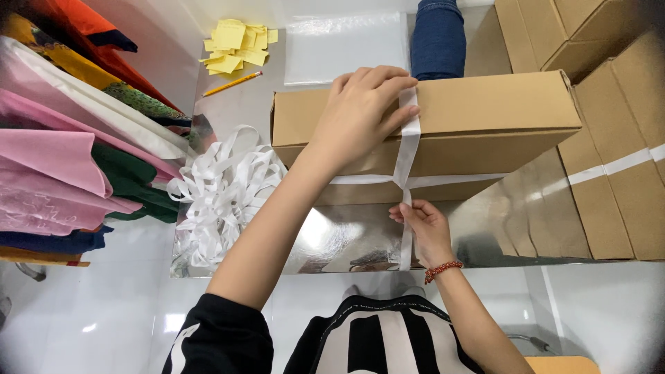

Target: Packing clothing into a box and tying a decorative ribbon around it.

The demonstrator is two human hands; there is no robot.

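A flat brown cardboard box (485,118) lies on a shiny silver sheet (512,221). A white ribbon (409,138) runs over the box top and crosses another strip on its front side. My left hand (364,111) rests on the box top, fingers pressing the ribbon there. My right hand (424,225), with a red bead bracelet at the wrist, pinches the ribbon's lower end just below the box front and holds it taut.
A loose heap of white ribbon (225,190) lies left of the box. Folded coloured fabrics (76,152) stack at the far left. Yellow paper slips (235,45), a pencil (232,84), a clear plastic sheet (346,45), and more cardboard boxes (616,138) at right surround it.
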